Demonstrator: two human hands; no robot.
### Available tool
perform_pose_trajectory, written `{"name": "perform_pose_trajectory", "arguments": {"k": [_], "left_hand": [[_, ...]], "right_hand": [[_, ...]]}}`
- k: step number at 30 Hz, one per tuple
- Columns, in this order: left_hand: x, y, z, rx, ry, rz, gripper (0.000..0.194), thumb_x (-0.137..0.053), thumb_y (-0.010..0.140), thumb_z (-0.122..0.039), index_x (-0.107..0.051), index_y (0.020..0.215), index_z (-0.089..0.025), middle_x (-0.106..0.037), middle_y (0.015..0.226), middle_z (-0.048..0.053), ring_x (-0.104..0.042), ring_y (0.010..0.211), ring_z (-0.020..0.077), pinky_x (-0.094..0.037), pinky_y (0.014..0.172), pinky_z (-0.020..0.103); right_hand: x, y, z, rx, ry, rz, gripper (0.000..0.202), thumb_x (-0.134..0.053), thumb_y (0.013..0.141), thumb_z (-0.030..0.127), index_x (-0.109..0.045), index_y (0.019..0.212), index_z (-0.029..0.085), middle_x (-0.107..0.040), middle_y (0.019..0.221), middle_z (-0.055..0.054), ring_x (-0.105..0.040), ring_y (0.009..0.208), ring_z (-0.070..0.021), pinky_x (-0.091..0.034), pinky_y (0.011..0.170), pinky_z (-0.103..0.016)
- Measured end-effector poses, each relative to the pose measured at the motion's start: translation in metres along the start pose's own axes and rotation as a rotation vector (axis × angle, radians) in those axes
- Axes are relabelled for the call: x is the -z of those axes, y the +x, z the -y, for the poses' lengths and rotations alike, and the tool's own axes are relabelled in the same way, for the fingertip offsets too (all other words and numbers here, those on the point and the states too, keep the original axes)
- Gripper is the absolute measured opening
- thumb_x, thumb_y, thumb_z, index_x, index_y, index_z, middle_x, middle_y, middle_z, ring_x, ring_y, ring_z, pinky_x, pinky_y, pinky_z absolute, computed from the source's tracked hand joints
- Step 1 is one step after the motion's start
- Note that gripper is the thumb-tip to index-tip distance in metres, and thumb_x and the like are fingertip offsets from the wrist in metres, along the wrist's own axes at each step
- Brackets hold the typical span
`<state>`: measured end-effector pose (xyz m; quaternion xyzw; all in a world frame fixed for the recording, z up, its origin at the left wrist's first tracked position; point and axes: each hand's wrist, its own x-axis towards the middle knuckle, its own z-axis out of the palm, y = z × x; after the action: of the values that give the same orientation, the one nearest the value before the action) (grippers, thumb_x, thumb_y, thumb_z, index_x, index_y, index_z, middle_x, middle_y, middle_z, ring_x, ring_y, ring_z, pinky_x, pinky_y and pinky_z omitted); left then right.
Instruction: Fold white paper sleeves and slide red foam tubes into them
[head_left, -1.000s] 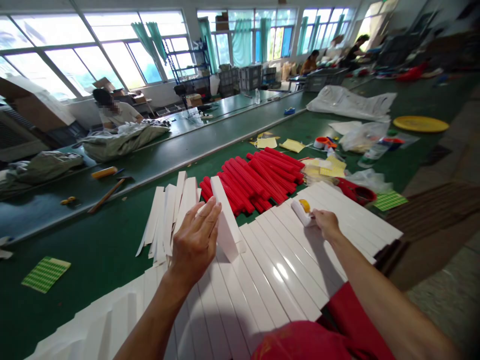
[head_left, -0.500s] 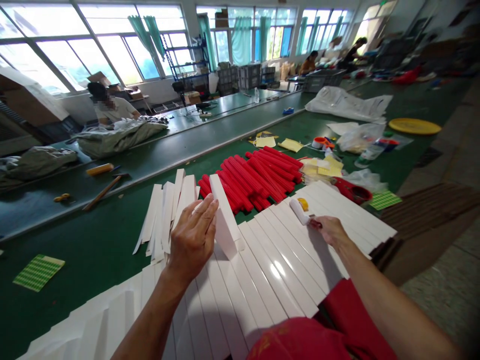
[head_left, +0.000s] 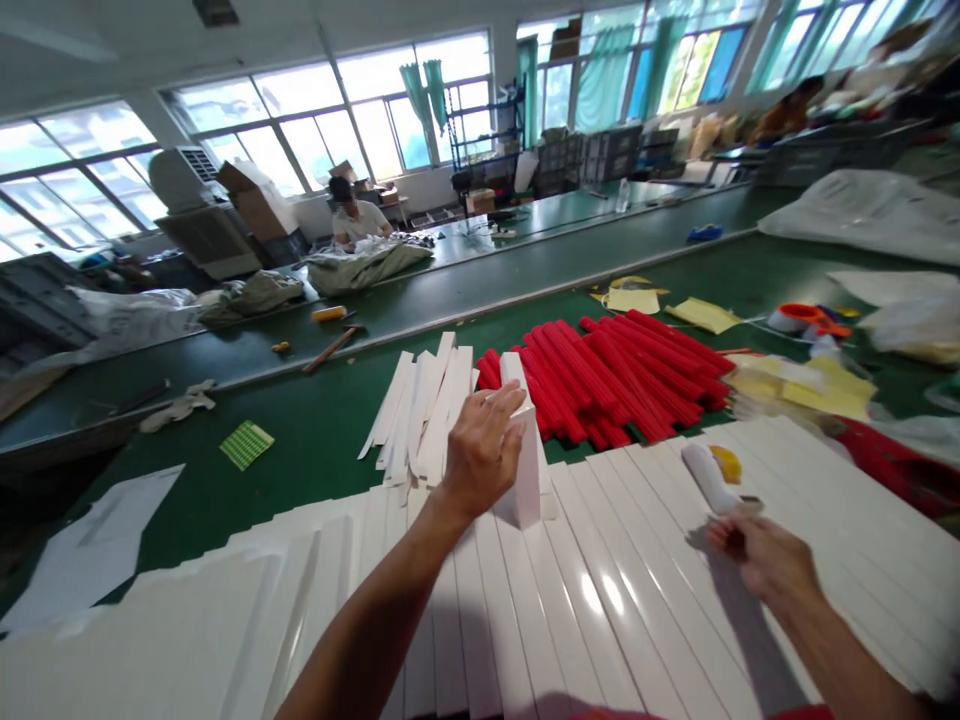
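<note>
The left hand [head_left: 486, 442] is placed at a narrow white box [head_left: 529, 480], fingers bent and laid against its left side; whether it grips the box or merely steadies it, I cannot tell. The box sits at the middle of the desk [head_left: 315, 440], on a row of overlapping white panels [head_left: 574, 560] that spreads along the near side.

The right hand [head_left: 772, 560] is closed around the handle end of a white roller [head_left: 706, 480] with a yellow part at its side. The roller is over the panels to the right, well apart from the box; contact with the panels could not be confirmed.

Just left of the box, loose white strips [head_left: 429, 415] lie in a rough bundle. Beyond the box and to its right is a pile of red tubes [head_left: 600, 375], with yellow sheets [head_left: 829, 388] further right. On the left of the desk are a green patterned card [head_left: 247, 445] and white paper [head_left: 94, 550]. At the far left, a co-worker [head_left: 364, 220] is seated behind a grey-green cloth bundle [head_left: 367, 266].
</note>
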<state>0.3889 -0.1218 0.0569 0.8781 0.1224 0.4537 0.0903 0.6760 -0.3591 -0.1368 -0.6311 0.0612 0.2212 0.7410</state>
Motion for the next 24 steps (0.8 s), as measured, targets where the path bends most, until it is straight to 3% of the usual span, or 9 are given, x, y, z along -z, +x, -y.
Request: {"name": "perform_pose_trajectory", "arguments": {"k": [3, 5, 7, 10, 14, 20, 24], "left_hand": [[-0.003, -0.001, -0.006, 0.044, -0.033, -0.004, 0.041, -0.052, 0.091, -0.016, -0.046, 0.132, -0.015, -0.064, 0.127, 0.013, -0.058, 0.117, 0.0223, -0.053, 0.099, 0.04], [-0.004, -0.002, -0.011, 0.046, -0.025, 0.006, 0.046, -0.053, 0.092, -0.017, -0.041, 0.137, -0.014, -0.064, 0.127, 0.014, -0.057, 0.12, 0.0227, -0.052, 0.101, 0.041], [-0.005, -0.002, -0.015, 0.032, 0.005, 0.03, 0.049, -0.052, 0.093, -0.018, -0.038, 0.14, -0.014, -0.063, 0.13, 0.014, -0.055, 0.123, 0.0239, -0.051, 0.103, 0.042], [-0.006, -0.003, -0.02, 0.047, 0.043, 0.046, 0.054, -0.051, 0.094, -0.018, -0.032, 0.144, -0.014, -0.061, 0.133, 0.013, -0.054, 0.125, 0.0257, -0.051, 0.103, 0.044], [-0.008, -0.005, -0.022, 0.07, 0.031, 0.028, 0.069, -0.051, 0.093, -0.018, -0.015, 0.152, -0.013, -0.062, 0.134, 0.012, -0.053, 0.126, 0.027, -0.051, 0.104, 0.044], [-0.014, -0.008, -0.025, 0.091, 0.018, 0.029, 0.075, -0.047, 0.094, -0.017, -0.003, 0.154, -0.015, -0.06, 0.136, 0.011, -0.052, 0.126, 0.0258, -0.051, 0.104, 0.044], [-0.014, -0.005, -0.025, 0.097, -0.001, 0.036, 0.077, -0.046, 0.093, -0.015, 0.001, 0.154, -0.015, -0.056, 0.14, 0.014, -0.051, 0.13, 0.0254, -0.05, 0.106, 0.044]], "right_hand": [[-0.048, -0.051, 0.024, -0.039, -0.028, 0.182, 0.028, -0.085, 0.06, 0.025, -0.062, 0.071, 0.015, -0.058, 0.052, 0.0, -0.055, 0.041, -0.0135, -0.049, 0.034, -0.021], [-0.09, -0.096, 0.053, 0.03, -0.024, 0.459, 0.03, -0.085, 0.066, 0.032, -0.063, 0.079, 0.017, -0.061, 0.057, 0.0, -0.056, 0.044, -0.0121, -0.047, 0.036, -0.02], [-0.13, -0.138, 0.083, 0.134, 0.006, 0.644, 0.029, -0.083, 0.07, 0.036, -0.064, 0.082, 0.018, -0.061, 0.058, 0.001, -0.056, 0.045, -0.0119, -0.047, 0.036, -0.02], [-0.171, -0.18, 0.114, 0.228, -0.019, 0.784, 0.027, -0.079, 0.076, 0.039, -0.064, 0.084, 0.018, -0.061, 0.055, 0.002, -0.055, 0.041, -0.0109, -0.046, 0.035, -0.02], [-0.191, -0.193, 0.117, 0.269, -0.067, 0.825, 0.027, -0.078, 0.077, 0.04, -0.066, 0.085, 0.016, -0.062, 0.058, 0.001, -0.056, 0.043, -0.0106, -0.045, 0.035, -0.019], [-0.197, -0.194, 0.112, 0.335, -0.191, 0.764, 0.03, -0.077, 0.077, 0.042, -0.066, 0.086, 0.015, -0.061, 0.056, 0.001, -0.053, 0.041, -0.0098, -0.042, 0.032, -0.018], [-0.203, -0.194, 0.124, 0.211, -0.24, 0.779, 0.035, -0.081, 0.07, 0.041, -0.06, 0.085, 0.016, -0.06, 0.051, 0.002, -0.051, 0.036, -0.011, -0.039, 0.029, -0.019]]}}
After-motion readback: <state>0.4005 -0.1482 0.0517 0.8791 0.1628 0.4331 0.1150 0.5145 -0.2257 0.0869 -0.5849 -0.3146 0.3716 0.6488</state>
